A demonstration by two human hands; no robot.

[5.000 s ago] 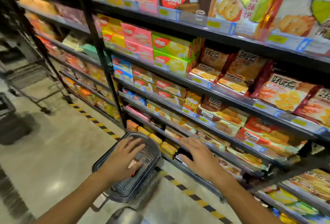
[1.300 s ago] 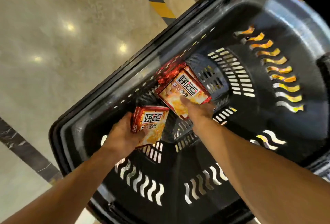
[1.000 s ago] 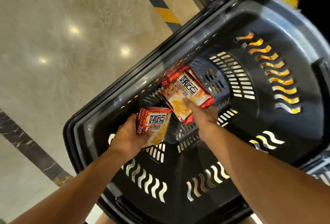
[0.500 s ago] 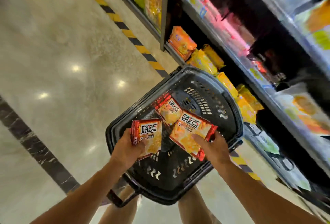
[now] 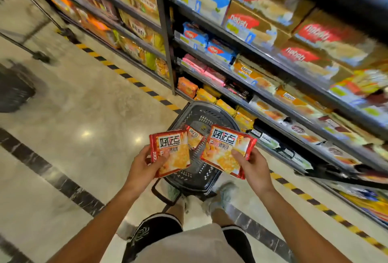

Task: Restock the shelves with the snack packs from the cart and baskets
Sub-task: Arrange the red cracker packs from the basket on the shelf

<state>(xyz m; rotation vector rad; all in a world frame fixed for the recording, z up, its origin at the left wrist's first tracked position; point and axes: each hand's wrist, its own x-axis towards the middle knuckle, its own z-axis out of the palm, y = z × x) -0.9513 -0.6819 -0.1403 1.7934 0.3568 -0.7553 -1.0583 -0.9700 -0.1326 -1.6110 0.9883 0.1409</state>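
Head view, looking down: my left hand (image 5: 144, 165) grips a flat red-and-orange foil snack pack (image 5: 171, 153) by its lower left corner, thumb across the face, printed side up so I can read it. My right hand (image 5: 252, 163) pinches a second, matching red-and-orange pack (image 5: 227, 150) along its lower right edge, tilted the same way. Both packs are held at the centre of the frame, apart from each other and clear above the dark slotted plastic basket (image 5: 201, 176), which stands on the floor just ahead of my shoes.

One more pack of the same kind (image 5: 195, 137) shows in the basket between the two I hold.

Stocked metal shelves (image 5: 273, 103) fill the right and upper frame, close enough to reach, I judge. Orange packs with similar lettering sit mid-right, likely where mine belong, though blur keeps me unsure. A second dark basket (image 5: 14, 90) lies on the polished floor at far left.
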